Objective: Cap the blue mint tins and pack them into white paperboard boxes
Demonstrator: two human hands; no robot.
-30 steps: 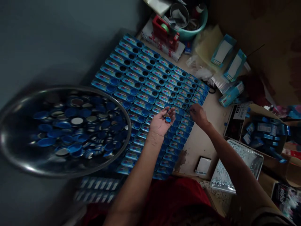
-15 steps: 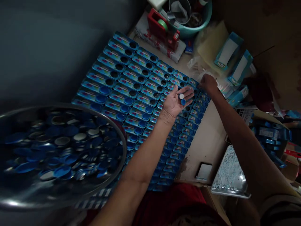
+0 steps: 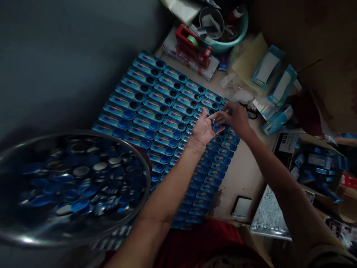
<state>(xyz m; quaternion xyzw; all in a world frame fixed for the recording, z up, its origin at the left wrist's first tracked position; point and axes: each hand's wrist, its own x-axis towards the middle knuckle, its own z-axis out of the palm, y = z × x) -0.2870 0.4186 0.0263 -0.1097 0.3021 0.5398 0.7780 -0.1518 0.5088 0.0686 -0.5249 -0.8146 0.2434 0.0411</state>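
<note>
Palm up, my left hand (image 3: 203,131) is over the rows of small blue printed cases (image 3: 175,121), its fingers stretched out. A few small round blue-and-silver discs (image 3: 215,127) rest against its fingers. My right hand (image 3: 237,117) reaches across from the right, its fingers drawn together at those discs; whether it grips one is hidden. Many cases have a dark round recess at one end; in the nearer rows blue discs cover that spot. A large shiny metal bowl (image 3: 147,175) at the left contains many loose blue and silver discs (image 3: 80,171).
Beyond the rows stand a red tape dispenser (image 3: 192,46) and a turquoise basin (image 3: 223,46). Blue boxes (image 3: 268,66) lie at the far right. Nearer are a carton of blue packs (image 3: 319,162), a metal tray of small pale pieces (image 3: 272,212) and a small flat scale (image 3: 242,207).
My right hand went to the far right edge of the rows, then came back to my left palm. My left hand moved farther over the rows, its fingers spread wider. The view has shifted.
</note>
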